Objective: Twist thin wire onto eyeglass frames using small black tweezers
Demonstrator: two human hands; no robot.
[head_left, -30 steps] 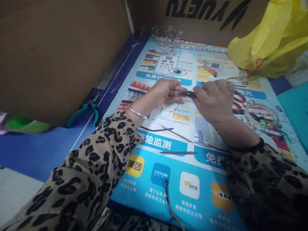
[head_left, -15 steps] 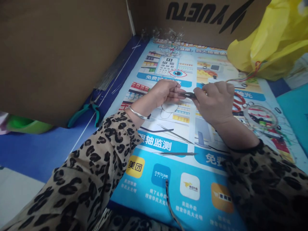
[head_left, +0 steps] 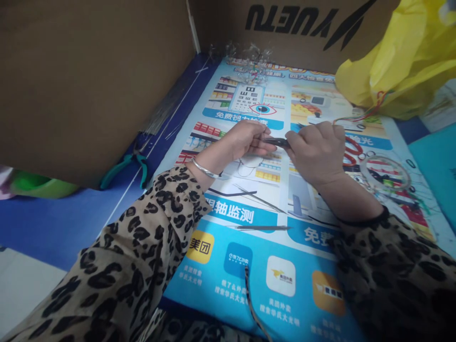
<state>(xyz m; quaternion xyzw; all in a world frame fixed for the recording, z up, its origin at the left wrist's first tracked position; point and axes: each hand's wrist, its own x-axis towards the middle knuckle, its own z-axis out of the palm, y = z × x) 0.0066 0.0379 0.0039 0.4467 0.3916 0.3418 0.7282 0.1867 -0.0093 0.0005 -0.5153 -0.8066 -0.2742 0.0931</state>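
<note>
My right hand (head_left: 317, 154) is closed in a fist around pliers whose handles are hidden by the palm. The dark pliers' jaws (head_left: 278, 142) point left, over to the fingers of my left hand (head_left: 247, 138). Thumb and index finger of that left hand are pinched together at the jaw tips, the other fingers curled below. What they pinch is too small to make out. Both hands are above a printed poster (head_left: 281, 180) that covers the table. Thin dark wires (head_left: 263, 228) lie on it just below the hands.
Teal-handled pliers (head_left: 144, 171) rest at the left beside a cardboard panel (head_left: 89, 85). Red-handled scissors (head_left: 354, 151) and a clear ring-shaped spool (head_left: 386, 173) lie right of my right hand. A yellow bag (head_left: 395, 71) stands behind. A tangle of clear beaded wire (head_left: 253, 71) sits at the back.
The pliers' jaws have shifted slightly left, further in among the left fingertips, and the gap between them looks narrower. Both hands stay in nearly the same place.
</note>
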